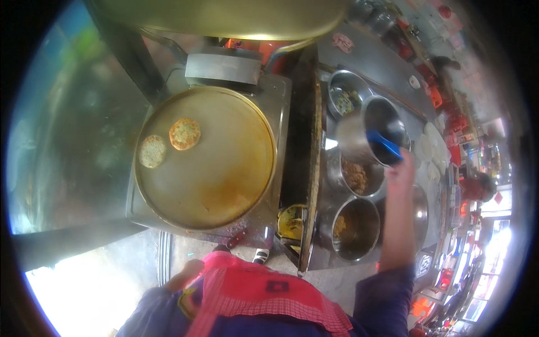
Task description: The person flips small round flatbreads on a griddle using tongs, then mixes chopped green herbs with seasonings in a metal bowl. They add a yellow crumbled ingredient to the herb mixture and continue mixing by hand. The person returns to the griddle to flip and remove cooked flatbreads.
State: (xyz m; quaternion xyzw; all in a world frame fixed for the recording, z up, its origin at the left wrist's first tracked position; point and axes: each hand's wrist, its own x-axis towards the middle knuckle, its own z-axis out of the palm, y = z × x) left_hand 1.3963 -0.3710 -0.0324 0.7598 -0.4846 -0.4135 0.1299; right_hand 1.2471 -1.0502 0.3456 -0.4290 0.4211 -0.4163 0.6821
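Note:
My right hand [398,173] grips a utensil with a blue handle [389,146]. The utensil's far end reaches into a tall stainless steel pot [350,135], and what lies inside is too dark to make out. My left hand [193,269] is low beside my pink apron [261,286], its fingers mostly turned out of sight. Before me, a round griddle [210,177] carries a browned flatbread [185,134] and a paler flatbread [153,151], both on its left side. Oil pools towards the griddle's lower right.
Under the tall pot is a bowl of brown filling [354,176]. Another bowl [346,99] holds chopped greens, and a pot [357,229] sits nearer me. A raised round lid [227,19] hangs above the griddle. A red-handled tool [236,239] lies at its front edge. Dough rounds [430,141] lie right.

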